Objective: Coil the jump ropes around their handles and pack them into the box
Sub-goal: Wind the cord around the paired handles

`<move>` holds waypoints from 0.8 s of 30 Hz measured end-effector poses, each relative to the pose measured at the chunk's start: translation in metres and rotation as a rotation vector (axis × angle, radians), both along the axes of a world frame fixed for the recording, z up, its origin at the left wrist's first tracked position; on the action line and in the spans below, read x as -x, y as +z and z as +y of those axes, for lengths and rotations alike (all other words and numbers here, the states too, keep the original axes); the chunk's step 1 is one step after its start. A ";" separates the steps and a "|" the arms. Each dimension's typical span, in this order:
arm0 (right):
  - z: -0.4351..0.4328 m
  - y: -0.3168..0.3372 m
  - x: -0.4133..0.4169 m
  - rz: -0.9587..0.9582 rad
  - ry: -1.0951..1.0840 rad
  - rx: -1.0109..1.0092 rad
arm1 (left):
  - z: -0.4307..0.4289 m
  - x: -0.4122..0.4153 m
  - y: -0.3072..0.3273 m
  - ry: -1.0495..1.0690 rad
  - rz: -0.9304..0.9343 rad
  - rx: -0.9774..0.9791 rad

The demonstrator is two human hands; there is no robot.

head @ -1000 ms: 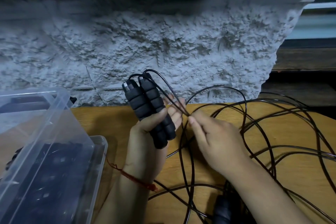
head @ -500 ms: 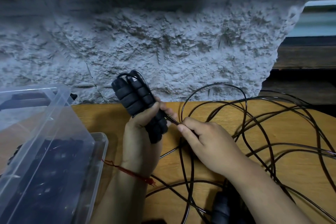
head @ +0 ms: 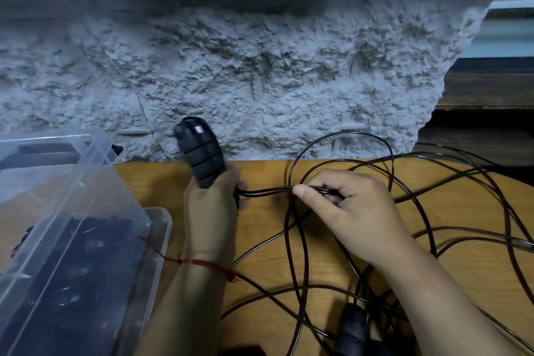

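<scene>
My left hand (head: 211, 208) grips a pair of black ribbed foam jump rope handles (head: 202, 156), held upright side by side above the wooden table. From under that hand a doubled black rope (head: 268, 191) runs right to my right hand (head: 352, 211), which pinches it between thumb and fingers. The remaining rope (head: 390, 159) lies in loose tangled loops over the table. A clear plastic box (head: 156, 243) at the left holds dark coiled ropes.
The box's clear lid (head: 57, 182) leans tilted over the box. Another black foam handle (head: 354, 329) lies near the bottom edge under my right forearm. A rough grey stone wall (head: 260, 66) rises right behind the wooden table (head: 260, 263).
My left hand has turned the handles and dropped lower and left, its back now facing me. My right hand has shifted right along the rope, pulling the doubled strand out sideways.
</scene>
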State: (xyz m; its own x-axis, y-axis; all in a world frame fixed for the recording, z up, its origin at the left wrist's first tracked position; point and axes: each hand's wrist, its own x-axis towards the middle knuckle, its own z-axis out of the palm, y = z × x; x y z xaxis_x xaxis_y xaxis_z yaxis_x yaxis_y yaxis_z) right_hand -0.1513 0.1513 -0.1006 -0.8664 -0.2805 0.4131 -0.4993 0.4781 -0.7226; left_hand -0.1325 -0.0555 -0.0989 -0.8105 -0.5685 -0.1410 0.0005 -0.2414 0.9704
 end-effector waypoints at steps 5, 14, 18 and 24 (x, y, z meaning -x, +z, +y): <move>-0.005 0.014 -0.007 0.044 0.042 0.045 | 0.017 -0.005 0.002 -0.089 -0.172 0.274; 0.004 0.032 -0.014 -0.038 0.242 -0.025 | 0.010 -0.004 -0.001 -0.245 -0.280 0.213; 0.008 0.036 -0.012 0.012 0.208 -0.057 | 0.015 -0.009 -0.005 -0.315 -0.123 0.249; 0.002 0.038 -0.012 0.129 0.187 -0.096 | 0.020 -0.013 -0.004 -0.571 -0.009 0.624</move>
State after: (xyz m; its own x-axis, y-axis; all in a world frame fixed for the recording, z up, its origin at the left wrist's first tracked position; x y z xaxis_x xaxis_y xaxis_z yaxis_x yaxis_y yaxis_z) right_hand -0.1395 0.1533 -0.0625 -0.7375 -0.4744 0.4806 -0.6707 0.4318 -0.6030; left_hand -0.1192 -0.0358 -0.1031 -0.9973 -0.0483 0.0546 0.0324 0.3778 0.9253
